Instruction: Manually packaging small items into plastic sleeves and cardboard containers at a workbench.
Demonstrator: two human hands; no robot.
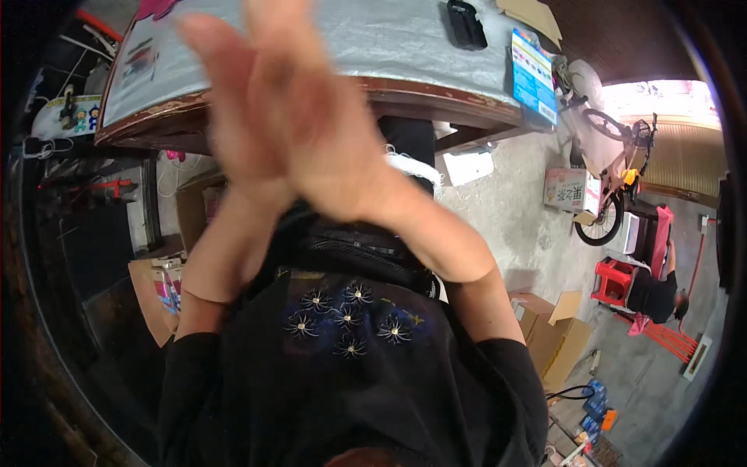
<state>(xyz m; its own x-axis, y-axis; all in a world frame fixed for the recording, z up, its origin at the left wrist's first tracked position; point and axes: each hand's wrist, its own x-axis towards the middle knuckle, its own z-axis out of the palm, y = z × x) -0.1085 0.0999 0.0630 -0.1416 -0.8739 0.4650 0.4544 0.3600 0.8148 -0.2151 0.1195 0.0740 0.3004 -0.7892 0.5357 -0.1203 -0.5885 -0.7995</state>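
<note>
Raised close in front of me above the table's near edge, my left hand point(243, 124) and my right hand point(323, 128) meet palm to palm. Both are smeared by motion, with their fingers stretched upward and partly cut off by the top of the view. Nothing shows in either hand; anything between the palms is hidden. Behind them lies a table point(373, 50) with a silvery-grey cover. On it are a black plastic case point(467, 25) at the far right, a blue-and-white package point(534, 76) at the right corner, and a pink item point(156, 8) at the far left.
Open cardboard boxes stand on the floor at the left point(154, 300) and right point(554, 331). Further right are a bicycle point(615, 167), a printed carton point(572, 189), a red stool point(613, 282) and another person point(657, 296) in dark clothes.
</note>
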